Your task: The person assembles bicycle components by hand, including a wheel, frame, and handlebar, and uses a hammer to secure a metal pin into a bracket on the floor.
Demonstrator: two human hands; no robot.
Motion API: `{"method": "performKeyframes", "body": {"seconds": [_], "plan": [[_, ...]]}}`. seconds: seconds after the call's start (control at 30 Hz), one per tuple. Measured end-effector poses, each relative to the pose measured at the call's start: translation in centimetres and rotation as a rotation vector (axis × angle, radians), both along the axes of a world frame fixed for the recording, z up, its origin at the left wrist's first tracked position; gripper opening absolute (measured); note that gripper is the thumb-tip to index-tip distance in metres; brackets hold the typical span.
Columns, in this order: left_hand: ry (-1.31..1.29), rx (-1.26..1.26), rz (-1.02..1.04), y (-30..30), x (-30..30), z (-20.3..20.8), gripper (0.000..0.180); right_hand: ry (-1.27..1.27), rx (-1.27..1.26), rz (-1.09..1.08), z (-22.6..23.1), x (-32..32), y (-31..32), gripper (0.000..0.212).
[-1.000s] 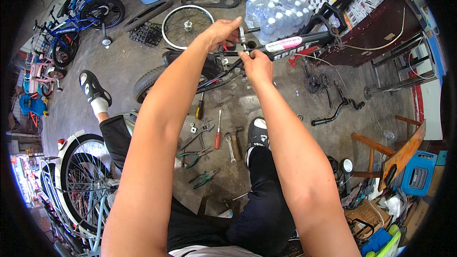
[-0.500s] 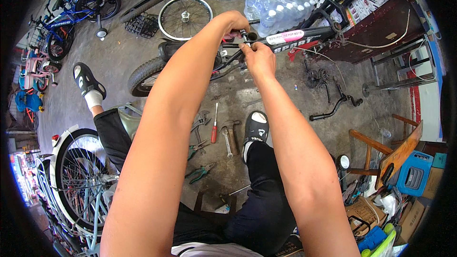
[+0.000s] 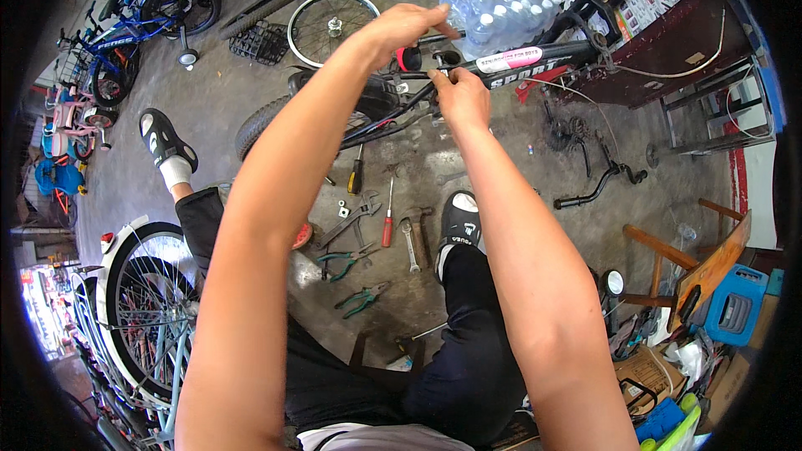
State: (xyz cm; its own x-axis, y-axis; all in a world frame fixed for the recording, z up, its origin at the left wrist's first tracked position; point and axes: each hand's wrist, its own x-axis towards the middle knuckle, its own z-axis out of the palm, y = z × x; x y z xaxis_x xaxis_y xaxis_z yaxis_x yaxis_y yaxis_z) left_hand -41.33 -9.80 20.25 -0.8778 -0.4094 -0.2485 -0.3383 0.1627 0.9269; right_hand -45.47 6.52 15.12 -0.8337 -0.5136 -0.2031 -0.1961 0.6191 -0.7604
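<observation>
A dark bicycle frame, with a pink-and-white label on its thick tube, lies across the far middle. My right hand is at the frame's open tube end, its thumb and forefinger closed together there. What they pinch is hidden. Above and left of that spot, my left hand is raised, its fingers stretched out to the right, with nothing visible in them. Just below it shows a round red-and-black part. The rear tyre is partly behind my left forearm.
Between my feet lie a red screwdriver, a wrench, a hammer and green-handled pliers. Wrapped bottles stand beyond the frame. A wheel rim lies far left, a crank part right, a wooden stool near right.
My left hand has lifted off the tube end, and its fingers have straightened. My right hand stays at the frame. The view has shifted slightly, and more tools show beside my left forearm.
</observation>
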Motion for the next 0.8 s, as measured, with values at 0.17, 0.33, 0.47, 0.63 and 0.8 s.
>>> {"method": "performKeyframes", "body": {"seconds": [0.17, 0.33, 0.47, 0.63, 0.8], "plan": [[-0.194, 0.105, 0.059, -1.8, -2.7, -5.6, 0.059, 0.018, 0.04, 0.054, 0.0, -0.2, 0.4, 0.041], [-0.288, -0.146, 0.193, -2.2, 0.0, -6.5, 0.083, -0.021, 0.035, 0.025, -0.4, -0.8, 0.4, 0.041], [-0.142, -0.021, 0.049, -3.2, 1.9, -1.7, 0.083, -0.013, 0.003, 0.028, -0.6, -1.2, 0.6, 0.041], [0.049, 0.072, -0.041, -1.5, 0.1, -2.1, 0.073, -0.03, 0.032, 0.025, -0.2, -0.3, 0.1, 0.043], [-0.132, 0.177, 0.154, -2.4, -2.5, -8.2, 0.075, 0.01, 0.038, 0.049, -0.4, -0.5, 0.1, 0.044]]}}
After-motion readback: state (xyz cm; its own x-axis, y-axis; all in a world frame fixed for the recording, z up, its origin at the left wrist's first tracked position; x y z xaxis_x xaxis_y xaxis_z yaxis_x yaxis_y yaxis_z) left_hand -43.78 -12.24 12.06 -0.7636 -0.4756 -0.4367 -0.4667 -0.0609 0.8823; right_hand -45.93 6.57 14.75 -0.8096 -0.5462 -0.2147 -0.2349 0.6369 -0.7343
